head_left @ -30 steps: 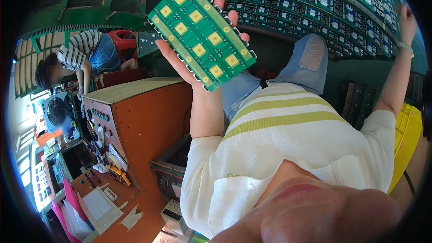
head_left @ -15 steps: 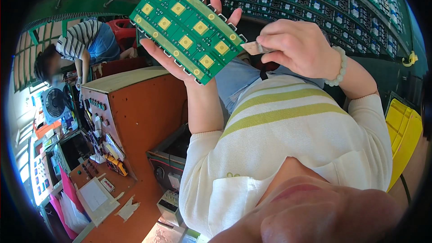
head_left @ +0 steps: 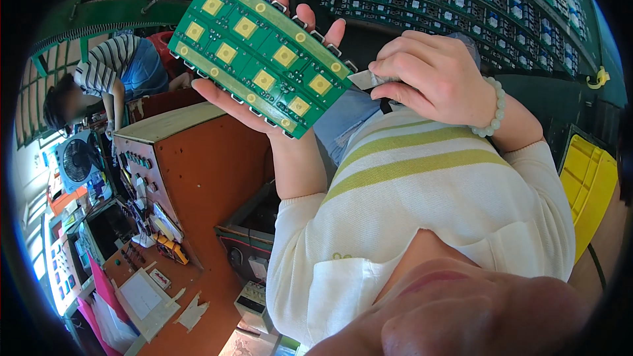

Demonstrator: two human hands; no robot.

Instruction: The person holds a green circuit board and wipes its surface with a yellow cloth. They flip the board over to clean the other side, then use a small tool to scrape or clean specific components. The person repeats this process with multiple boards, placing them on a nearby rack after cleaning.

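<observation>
A green circuit board (head_left: pixel 254 69) rests tilted on my left hand (head_left: pixel 237 107), whose thumb and fingers close about its two long edges. Two long yellowish tape strips and rows of square yellow tape pieces cover parts of its face. Metal loops stick out along both long sides. My right hand (head_left: pixel 428 76) pinches a small knife blade (head_left: pixel 362 80) between thumb and fingers. The blade's tip is at the board's right corner, by the end of one long strip; whether it touches the tape I cannot tell. The part inside my right hand is mostly hidden.
Racks of many circuit boards (head_left: pixel 422 10) stand beyond my right hand. A brown wooden bench (head_left: pixel 211 178) is at the left, with a fan (head_left: pixel 78 160) farther off. Another person (head_left: pixel 122 69) bends over there. A yellow bin (head_left: pixel 587 184) is at the right.
The circuit board and my left hand have shifted left and slightly down. My right hand has moved slightly left with the knife blade, which remains at the board's right corner.
</observation>
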